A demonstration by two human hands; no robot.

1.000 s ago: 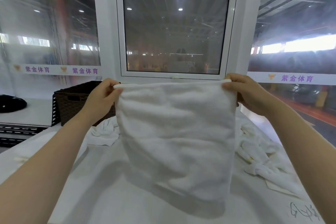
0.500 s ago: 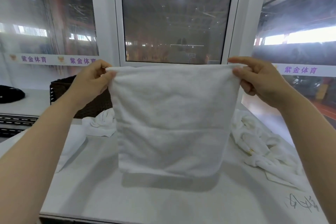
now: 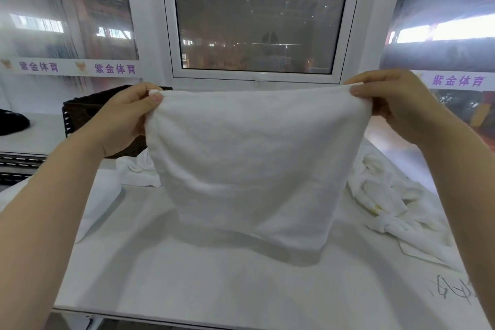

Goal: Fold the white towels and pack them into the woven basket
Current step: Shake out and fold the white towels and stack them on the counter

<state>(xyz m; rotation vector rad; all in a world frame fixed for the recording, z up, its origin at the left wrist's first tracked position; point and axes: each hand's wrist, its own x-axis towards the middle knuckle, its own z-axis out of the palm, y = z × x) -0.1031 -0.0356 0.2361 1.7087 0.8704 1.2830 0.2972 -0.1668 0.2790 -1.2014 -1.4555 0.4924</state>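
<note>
At the far left, a dark object (image 3: pixel 12 122) is sitting on a white ledge, well left of the towel you are holding. The woven basket (image 3: pixel 88 107) is standing behind your left hand (image 3: pixel 126 120), at the back-left of that towel. Your left hand is pinching the towel's upper left corner, thumb and forefinger pressed together on the cloth. A crumpled towel (image 3: pixel 136 169) is lying just below and left of it. The white towel (image 3: pixel 254 163) is hanging stretched between both hands, its lower edge resting on the white table (image 3: pixel 214 284). Your right hand (image 3: pixel 396 107) is pinching the upper right corner, fingers clamped on the hem. A heap of unfolded towels (image 3: pixel 388 206) is lying to its right.
</note>
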